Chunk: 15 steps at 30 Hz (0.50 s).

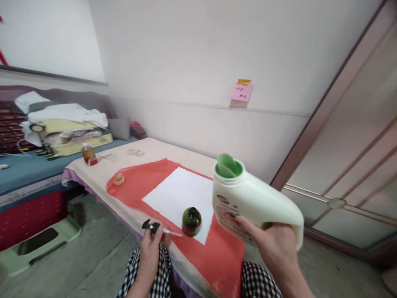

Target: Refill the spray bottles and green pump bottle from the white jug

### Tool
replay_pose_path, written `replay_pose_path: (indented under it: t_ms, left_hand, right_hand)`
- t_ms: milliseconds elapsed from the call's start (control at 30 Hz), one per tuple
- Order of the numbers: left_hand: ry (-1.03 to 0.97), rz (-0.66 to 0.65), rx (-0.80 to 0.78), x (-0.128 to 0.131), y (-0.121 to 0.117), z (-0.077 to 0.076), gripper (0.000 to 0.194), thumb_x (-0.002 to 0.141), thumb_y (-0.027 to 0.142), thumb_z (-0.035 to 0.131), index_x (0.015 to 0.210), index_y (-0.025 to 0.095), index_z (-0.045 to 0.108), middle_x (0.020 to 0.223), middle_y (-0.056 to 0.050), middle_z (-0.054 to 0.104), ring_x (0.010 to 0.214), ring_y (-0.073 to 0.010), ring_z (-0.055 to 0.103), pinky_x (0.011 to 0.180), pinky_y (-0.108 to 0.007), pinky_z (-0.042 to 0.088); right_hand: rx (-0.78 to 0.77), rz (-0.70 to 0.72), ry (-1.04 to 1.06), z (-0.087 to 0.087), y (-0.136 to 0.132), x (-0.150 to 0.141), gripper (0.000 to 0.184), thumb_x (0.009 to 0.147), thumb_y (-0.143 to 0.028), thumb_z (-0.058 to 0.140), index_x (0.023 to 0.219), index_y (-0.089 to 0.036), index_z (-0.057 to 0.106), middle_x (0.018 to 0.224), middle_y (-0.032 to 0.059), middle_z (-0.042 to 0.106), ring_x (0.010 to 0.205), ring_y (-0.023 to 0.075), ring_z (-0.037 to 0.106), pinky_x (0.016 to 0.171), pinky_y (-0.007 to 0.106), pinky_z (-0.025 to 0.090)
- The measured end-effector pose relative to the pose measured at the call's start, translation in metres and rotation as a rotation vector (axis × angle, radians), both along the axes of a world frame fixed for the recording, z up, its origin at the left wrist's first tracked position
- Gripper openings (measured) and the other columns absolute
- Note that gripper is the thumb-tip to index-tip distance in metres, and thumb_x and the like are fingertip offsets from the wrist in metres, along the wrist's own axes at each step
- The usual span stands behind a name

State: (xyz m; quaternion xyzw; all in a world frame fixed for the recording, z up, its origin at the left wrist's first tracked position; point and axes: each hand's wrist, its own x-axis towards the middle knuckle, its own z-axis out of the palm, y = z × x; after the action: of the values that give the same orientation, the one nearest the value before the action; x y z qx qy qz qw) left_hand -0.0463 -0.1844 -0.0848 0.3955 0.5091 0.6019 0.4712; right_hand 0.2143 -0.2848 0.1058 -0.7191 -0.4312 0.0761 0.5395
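- Your left hand grips one black pump head, lower center.
- Your right hand grips one open jug, right.
- One green bottle stands between, on one white sheet.

The pump has a black head and a pale, slim tube; it is held in the left hand, slanting, with the tube pointing toward the bottle. That bottle is rounded, glossy and dark green shading to brown, with an uncapped neck, and stands at the near edge of the white sheet. The large jug is pale green-white with small printing, gripped in the right hand; it is raised and tilted, its threaded mouth open, showing a green spout inside.
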Motion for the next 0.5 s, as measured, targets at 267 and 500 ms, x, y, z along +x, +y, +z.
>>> replay_pose_path:
  t_ms: [267, 500]
  left_hand:
    - [-0.058, 0.018, -0.077, 0.007, -0.009, 0.000, 0.053, 0.068, 0.055, 0.073, 0.103, 0.017, 0.064, 0.090, -0.005, 0.070, 0.086, -0.0228, 0.064, 0.078, -0.032, 0.051]
    - [-0.037, -0.048, -0.027, 0.021, -0.007, 0.009, 0.041, 0.070, 0.057, 0.070, 0.086, 0.019, 0.068, 0.079, -0.006, 0.070, 0.073, -0.0205, 0.062, 0.070, -0.029, 0.050]
  right_hand:
    - [0.277, 0.322, 0.367, -0.011, 0.147, -0.026, 0.063, 0.064, -0.041, 0.079, 0.118, -0.016, 0.061, 0.112, 0.0125, 0.071, 0.099, 0.0270, 0.066, 0.087, 0.040, 0.053]
    - [0.133, 0.343, 0.377, -0.094, 0.284, -0.030, 0.065, 0.063, -0.045, 0.075, 0.116, -0.011, 0.059, 0.113, 0.0156, 0.070, 0.099, 0.0267, 0.065, 0.089, 0.041, 0.051]
